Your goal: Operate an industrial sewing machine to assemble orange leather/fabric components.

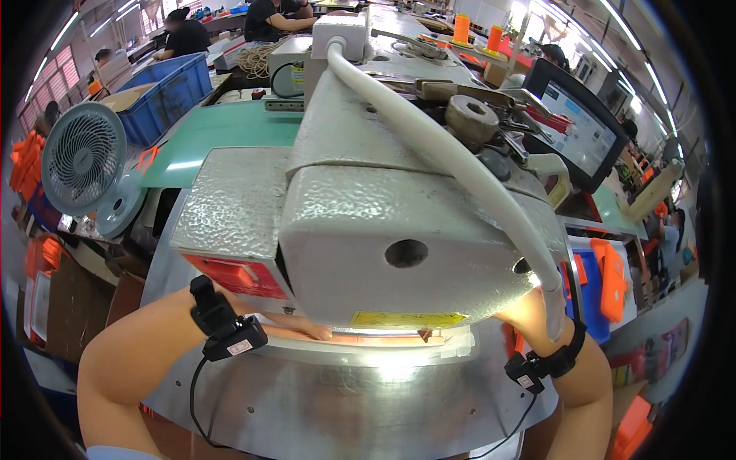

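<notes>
Grey-white painted metal, pebbled in texture, makes up the machine (pixel 345 222) that fills the middle of the view above a brushed-steel desk (pixel 330 414). Both arms reach around it from the lower edge. The left arm (pixel 138 345) bows out widely, bends at the elbow and slants up and inward, passing beneath the box on the machine's left side; the right arm (pixel 586 383) rises more steeply, then tilts inward behind the machine's front corner. The left hand (pixel 307 327) shows only in part, laid low and pointing right, with a fingertip touching the strip; whether it grips or merely presses, I cannot tell. The right hand is hidden behind the machine, and its state cannot be told. At the upper right, a black-framed monitor (pixel 579 130) shows a pale blue screen whose text is too small to read. A red panel (pixel 222 272) covers the front of the side box. The peach-coloured strip (pixel 376 339) lies under the machine's head, along the lit edge. Above it sits a yellow label (pixel 410 317) with dark lettering, partly lost to the slant. Smallest are the white stickers (pixel 239 347) with tiny print on the black wrist devices (pixel 218 316).
</notes>
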A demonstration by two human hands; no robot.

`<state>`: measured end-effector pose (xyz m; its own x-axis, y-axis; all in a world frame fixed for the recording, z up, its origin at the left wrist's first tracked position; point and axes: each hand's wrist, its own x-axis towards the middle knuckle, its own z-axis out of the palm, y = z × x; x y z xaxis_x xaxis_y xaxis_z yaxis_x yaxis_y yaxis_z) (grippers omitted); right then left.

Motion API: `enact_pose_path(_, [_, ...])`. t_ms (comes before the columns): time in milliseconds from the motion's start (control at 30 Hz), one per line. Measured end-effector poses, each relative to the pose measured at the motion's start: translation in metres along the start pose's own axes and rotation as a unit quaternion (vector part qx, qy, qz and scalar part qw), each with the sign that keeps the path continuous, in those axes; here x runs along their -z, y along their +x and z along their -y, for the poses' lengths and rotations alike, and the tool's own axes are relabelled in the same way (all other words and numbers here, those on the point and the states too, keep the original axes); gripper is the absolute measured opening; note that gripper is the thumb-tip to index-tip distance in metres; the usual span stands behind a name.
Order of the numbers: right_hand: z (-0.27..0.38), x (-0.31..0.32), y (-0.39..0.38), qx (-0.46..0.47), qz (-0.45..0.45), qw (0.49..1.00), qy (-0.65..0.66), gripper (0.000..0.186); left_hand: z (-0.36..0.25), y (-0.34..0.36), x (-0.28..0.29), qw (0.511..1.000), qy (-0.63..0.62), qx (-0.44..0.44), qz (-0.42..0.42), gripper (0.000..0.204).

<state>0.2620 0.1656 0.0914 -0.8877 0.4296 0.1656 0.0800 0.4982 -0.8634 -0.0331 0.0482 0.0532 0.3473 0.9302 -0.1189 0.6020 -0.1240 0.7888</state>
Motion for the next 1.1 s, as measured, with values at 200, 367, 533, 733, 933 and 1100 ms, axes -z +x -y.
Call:
enact_pose_path(200, [0.017,0.007,0.005,-0.092,0.154,0.930,-0.322,0.041,0.002,0.009,-0.008,1.000,0.018,-0.008,-0.005,0.057])
enact_pose_path(367, [0.024,0.001,0.010,-0.287,0.033,0.940,-0.179,0.043,0.005,0.006,-0.011,1.000,0.021,0.000,-0.010,0.058])
enact_pose_path(533, [-0.051,0.007,-0.012,-0.061,0.031,0.929,-0.365,0.059,0.012,0.015,-0.020,1.000,0.016,-0.001,-0.010,0.059])
enact_pose_path(733, [-0.073,0.015,0.002,-0.064,0.109,0.933,-0.336,0.069,0.024,0.021,-0.019,0.997,0.023,0.069,0.022,0.066])
enact_pose_path(933, [-0.065,0.009,-0.024,-0.052,0.170,0.902,-0.394,0.085,0.031,0.006,-0.054,0.980,0.184,-0.046,0.058,0.094])
enact_pose_path(1100, [-0.033,-0.053,-0.088,-0.118,0.030,0.909,-0.398,0.085,0.009,-0.043,-0.094,0.961,0.263,-0.061,0.061,0.095])
